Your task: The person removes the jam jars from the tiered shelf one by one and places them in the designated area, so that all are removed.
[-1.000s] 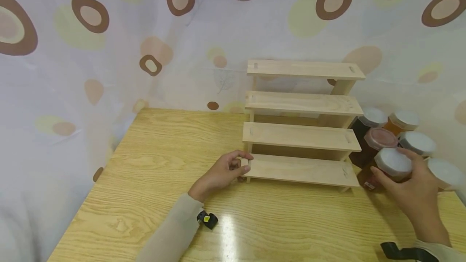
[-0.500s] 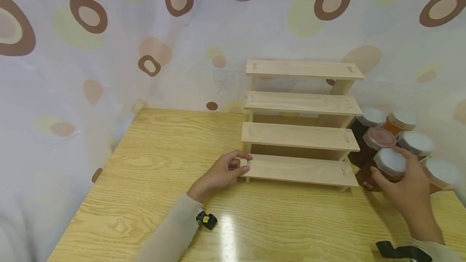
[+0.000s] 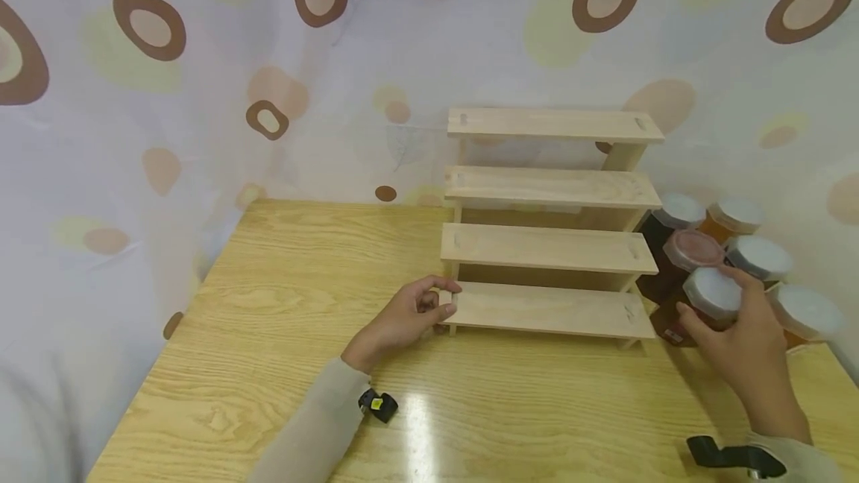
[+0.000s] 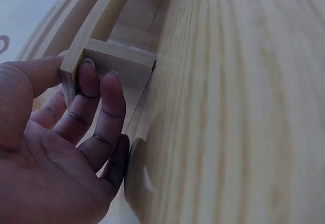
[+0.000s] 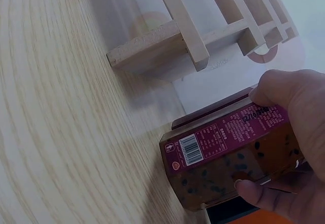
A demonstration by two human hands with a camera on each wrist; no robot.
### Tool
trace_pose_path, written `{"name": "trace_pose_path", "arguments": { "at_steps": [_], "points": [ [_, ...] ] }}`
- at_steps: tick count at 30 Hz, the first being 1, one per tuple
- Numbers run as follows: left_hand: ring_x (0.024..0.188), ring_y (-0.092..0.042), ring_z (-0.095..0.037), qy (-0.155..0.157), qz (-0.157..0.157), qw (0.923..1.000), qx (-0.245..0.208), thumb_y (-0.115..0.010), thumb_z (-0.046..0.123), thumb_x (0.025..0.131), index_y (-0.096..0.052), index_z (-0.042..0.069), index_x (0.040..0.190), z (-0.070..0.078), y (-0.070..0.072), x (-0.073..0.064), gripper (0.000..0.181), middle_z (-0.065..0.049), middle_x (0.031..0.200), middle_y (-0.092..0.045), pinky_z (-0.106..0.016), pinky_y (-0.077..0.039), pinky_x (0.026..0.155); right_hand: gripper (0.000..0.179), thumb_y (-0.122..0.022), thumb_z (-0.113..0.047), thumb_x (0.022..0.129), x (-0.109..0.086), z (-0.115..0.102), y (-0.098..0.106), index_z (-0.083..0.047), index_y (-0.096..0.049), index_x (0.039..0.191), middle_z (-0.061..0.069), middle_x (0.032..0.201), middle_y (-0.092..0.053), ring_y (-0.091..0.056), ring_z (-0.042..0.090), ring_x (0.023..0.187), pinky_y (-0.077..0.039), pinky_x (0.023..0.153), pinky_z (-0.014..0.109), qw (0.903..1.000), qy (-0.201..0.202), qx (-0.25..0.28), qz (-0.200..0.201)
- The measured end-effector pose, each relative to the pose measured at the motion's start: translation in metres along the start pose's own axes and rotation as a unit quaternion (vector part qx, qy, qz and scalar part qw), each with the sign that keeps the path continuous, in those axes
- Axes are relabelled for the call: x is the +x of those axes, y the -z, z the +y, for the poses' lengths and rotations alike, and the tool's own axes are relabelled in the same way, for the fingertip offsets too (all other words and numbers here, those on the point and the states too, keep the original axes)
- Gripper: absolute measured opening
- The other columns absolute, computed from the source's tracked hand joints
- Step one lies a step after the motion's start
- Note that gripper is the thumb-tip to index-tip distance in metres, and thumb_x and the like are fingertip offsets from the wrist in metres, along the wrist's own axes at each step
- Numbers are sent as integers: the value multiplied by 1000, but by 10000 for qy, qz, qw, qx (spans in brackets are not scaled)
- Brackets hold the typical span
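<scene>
A four-tier wooden step rack point(image 3: 550, 309) stands on the table. My left hand point(image 3: 399, 317) pinches the left end of its lowest shelf; in the left wrist view the fingers point(image 4: 111, 99) curl under the board point(image 4: 76, 64) with the thumb on its other side. To the rack's right, my right hand point(image 3: 751, 341) grips a faceted jar by its upper part, thumb and fingers on opposite sides. The jar point(image 5: 218, 153) has a translucent white lid, a purple barcode label and brownish contents with dark specks. Its base is close to the table, beside the rack's lowest shelf.
Several more lidded jars crowd behind and beside the held one, among them a reddish-lidded jar point(image 3: 694, 250), an orange jar point(image 3: 733, 218) and a white-lidded jar point(image 3: 805, 311) at the far right. A patterned curtain point(image 3: 335, 95) hangs behind the wood-grain table point(image 3: 288, 267).
My right hand and the gripped jar have shifted slightly left, toward the rack. The head view has turned a little. My left hand keeps its place on the lowest shelf.
</scene>
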State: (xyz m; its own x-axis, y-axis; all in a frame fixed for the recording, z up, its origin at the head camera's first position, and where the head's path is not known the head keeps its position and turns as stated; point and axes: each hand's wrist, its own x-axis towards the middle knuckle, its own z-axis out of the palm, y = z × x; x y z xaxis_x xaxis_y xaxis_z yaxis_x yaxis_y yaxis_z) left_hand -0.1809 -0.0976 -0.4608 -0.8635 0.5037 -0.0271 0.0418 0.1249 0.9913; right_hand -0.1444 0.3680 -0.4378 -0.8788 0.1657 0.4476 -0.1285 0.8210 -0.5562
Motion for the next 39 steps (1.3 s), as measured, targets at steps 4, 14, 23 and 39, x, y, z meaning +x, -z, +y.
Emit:
{"name": "trace_pose_path", "arguments": {
  "at_steps": [4, 14, 23, 39],
  "points": [
    [60, -35, -14, -35, 0, 10000, -64, -62, 9, 105, -59, 10, 135, 0, 1, 0, 30, 2, 66, -35, -40, -59, 82, 80, -80, -6, 83, 1, -3, 0, 1, -38, 152, 42, 136, -47, -49, 60, 112, -36, 85, 74, 10000, 10, 0, 15],
    [57, -34, -13, -77, 4, 10000, 47, -63, 10, 105, -59, 7, 134, 0, 2, -4, 30, 2, 66, -36, -39, -59, 81, 81, -79, -5, 83, -3, -3, -2, 1, -38, 152, 41, 136, -48, -50, 60, 112, -37, 86, 74, 10000, -26, 74, 62],
    [58, -32, -13, -87, -6, 10000, 34, -62, 9, 105, -58, 7, 136, 2, -2, -3, 31, 2, 66, -35, -42, -59, 83, 79, -78, -5, 87, 0, 0, 2, 2, -37, 154, 39, 141, -46, -47, 59, 118, -32, 109, 58, 9997, 227, 78, -28],
    [80, -63, -31, 15, 273, 9950, 965, -62, 22, 106, -61, 12, 135, 15, 6, -11, 30, -8, 91, -67, -31, -49, 68, 53, -71, -11, 88, 1, -25, 15, 13, -55, 133, 40, 125, -53, -48, 56, 114, -36, 82, 62, 9956, 563, -190, 722]
  ]
}}
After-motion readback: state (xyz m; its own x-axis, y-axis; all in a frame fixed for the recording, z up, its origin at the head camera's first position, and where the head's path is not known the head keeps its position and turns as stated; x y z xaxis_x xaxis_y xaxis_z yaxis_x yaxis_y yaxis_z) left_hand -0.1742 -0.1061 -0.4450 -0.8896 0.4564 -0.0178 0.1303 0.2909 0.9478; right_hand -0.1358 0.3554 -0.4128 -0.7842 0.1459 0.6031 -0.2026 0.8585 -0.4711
